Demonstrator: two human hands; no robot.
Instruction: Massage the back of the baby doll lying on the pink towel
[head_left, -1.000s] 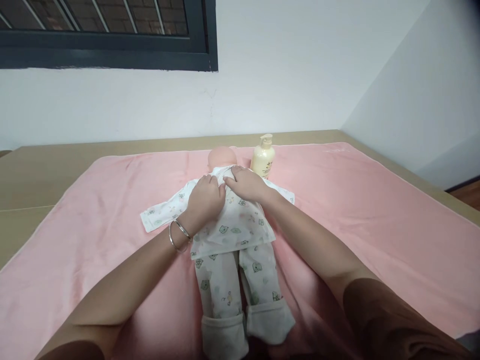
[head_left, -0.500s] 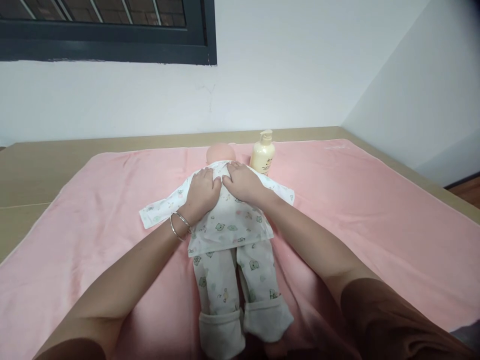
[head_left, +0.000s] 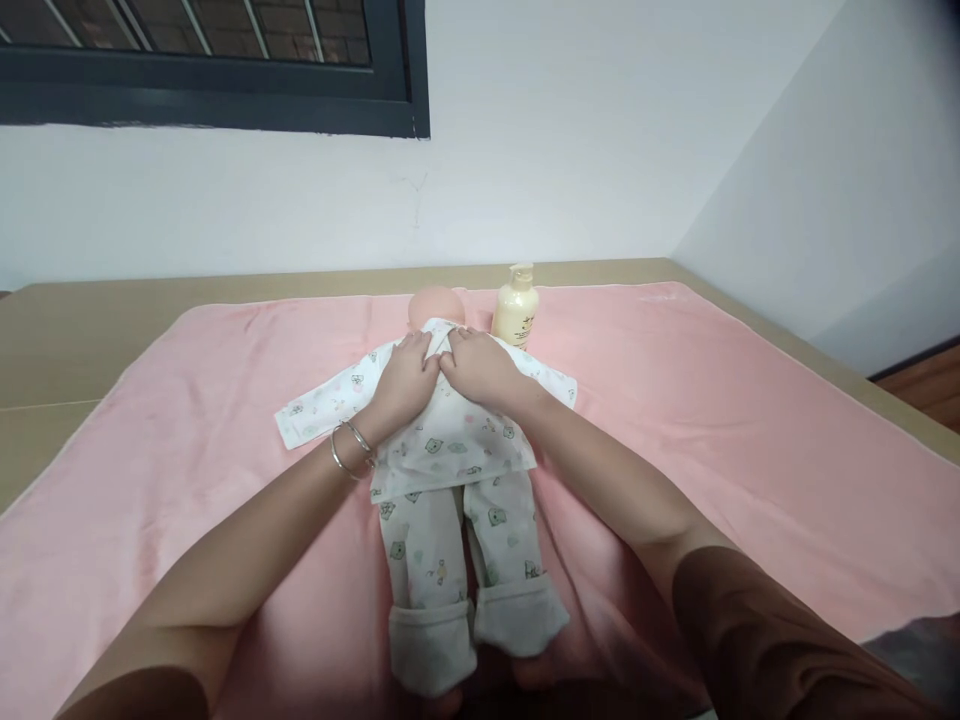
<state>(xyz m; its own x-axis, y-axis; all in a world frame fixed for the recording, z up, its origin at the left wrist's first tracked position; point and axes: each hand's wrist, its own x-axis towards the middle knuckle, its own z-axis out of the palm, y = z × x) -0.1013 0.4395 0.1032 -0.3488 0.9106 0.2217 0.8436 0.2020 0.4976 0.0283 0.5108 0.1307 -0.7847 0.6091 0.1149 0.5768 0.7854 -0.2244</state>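
A baby doll [head_left: 436, 303] lies stretched out in a white long-sleeved top [head_left: 450, 445] and matching trousers [head_left: 499, 530], both printed with small animals. Its bald head points to the wall and its trouser cuffs are turned up. On the upper part of the top rests my left hand [head_left: 407, 378], open, palm down, bracelets at the wrist. My right hand [head_left: 480, 370] lies flat beside it, fingers extended, the two thumbs close together at the middle. Neither hand grips anything. Just beyond the doll's shoulder on the right stands a cream pump bottle [head_left: 515, 308].
A pink blanket [head_left: 675, 430] covers most of the tan surface [head_left: 60, 340] under the doll. A white wall [head_left: 562, 150] rises behind, with a dark-framed barred window [head_left: 225, 95] at upper left. Another wall is on the right.
The whole view has shifted slightly. Both hands stay on the doll's top, and the thumbs are now a little closer together. The doll and bottle keep their places.
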